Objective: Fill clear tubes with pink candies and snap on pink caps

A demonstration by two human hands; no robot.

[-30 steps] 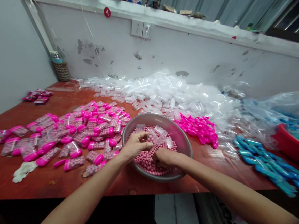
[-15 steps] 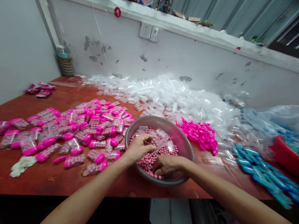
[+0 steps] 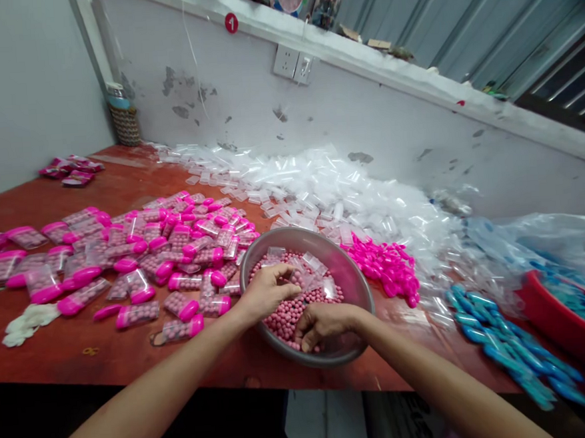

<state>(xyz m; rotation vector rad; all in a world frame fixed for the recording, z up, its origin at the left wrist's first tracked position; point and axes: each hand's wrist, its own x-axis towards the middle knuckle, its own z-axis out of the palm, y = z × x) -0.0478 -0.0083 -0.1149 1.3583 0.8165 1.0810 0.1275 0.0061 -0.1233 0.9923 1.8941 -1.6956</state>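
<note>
A grey bowl holds many small pink balls and several clear plastic containers. Above its left half, my left hand pinches a small clear container between thumb and fingers. Lower in the bowl is my right hand, its fingers curled down among the balls; their tips are partly hidden, and I cannot tell what they hold. Filled containers with pink caps lie piled left of the bowl. Loose bright pink caps are heaped at its right.
Clear empty containers form a large heap along the wall. Blue pieces and a red basin stand at the right of the red table. A white cloth-like scrap and pink packets lie at the left.
The view has shifted slightly, so the table things sit a little further left. My right fingers have moved slightly within the balls; my left hand keeps its pinch.
</note>
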